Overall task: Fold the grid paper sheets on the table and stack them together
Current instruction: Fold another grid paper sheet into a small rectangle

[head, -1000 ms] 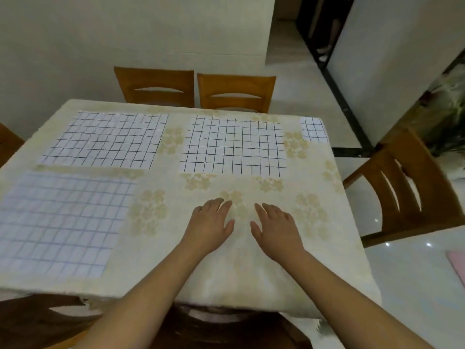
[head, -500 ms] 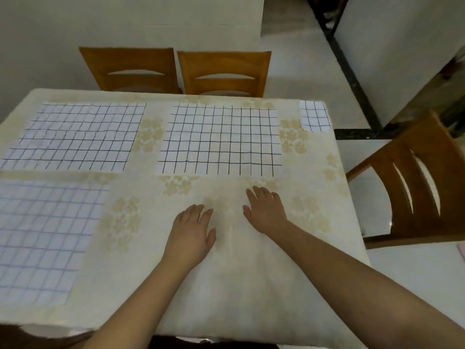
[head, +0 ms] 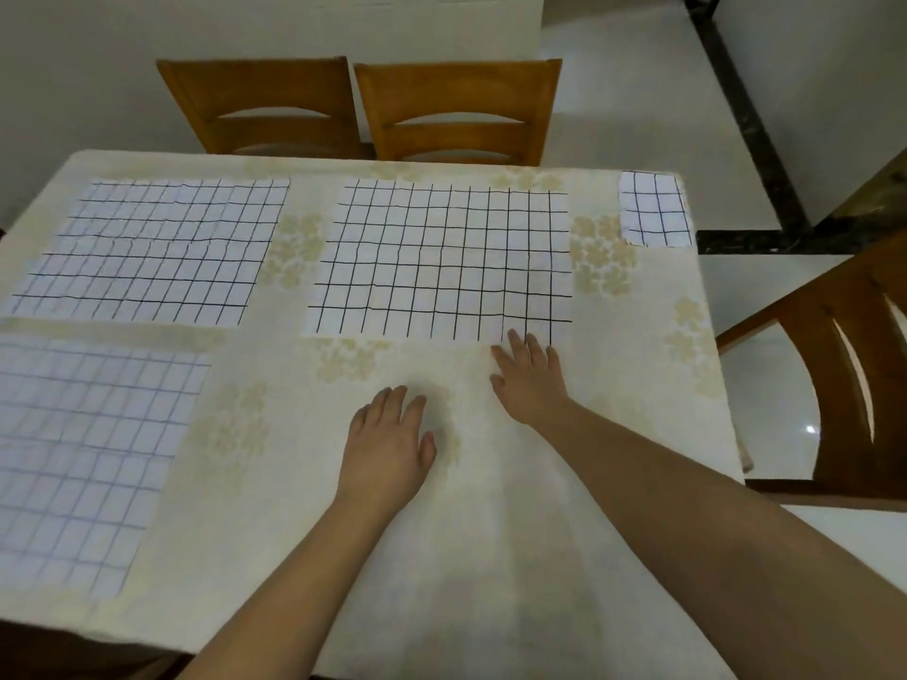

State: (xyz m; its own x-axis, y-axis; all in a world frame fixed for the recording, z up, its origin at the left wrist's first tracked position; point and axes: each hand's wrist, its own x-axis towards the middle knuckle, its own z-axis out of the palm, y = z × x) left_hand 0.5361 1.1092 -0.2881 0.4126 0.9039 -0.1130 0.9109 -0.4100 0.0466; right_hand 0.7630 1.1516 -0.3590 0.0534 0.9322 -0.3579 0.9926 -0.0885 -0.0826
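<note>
Three large grid paper sheets lie flat on the table (head: pixel 491 532): a black-lined middle sheet (head: pixel 441 262), a far-left sheet (head: pixel 157 247) and a near-left sheet with faint lines (head: pixel 83 449). A small folded grid paper (head: pixel 655 208) sits at the far right corner. My right hand (head: pixel 530 380) lies flat with straight fingers, fingertips touching the near right corner of the middle sheet. My left hand (head: pixel 387 444) rests flat on the cloth, a little below that sheet, holding nothing.
A cream floral cloth covers the table. Two wooden chairs (head: pixel 456 110) stand at the far edge and another chair (head: pixel 844 375) stands at the right side. White floor lies to the right.
My right hand has slid forward from the bare cloth until its fingertips reach the middle sheet's near right corner. My left hand has stayed about where it was.
</note>
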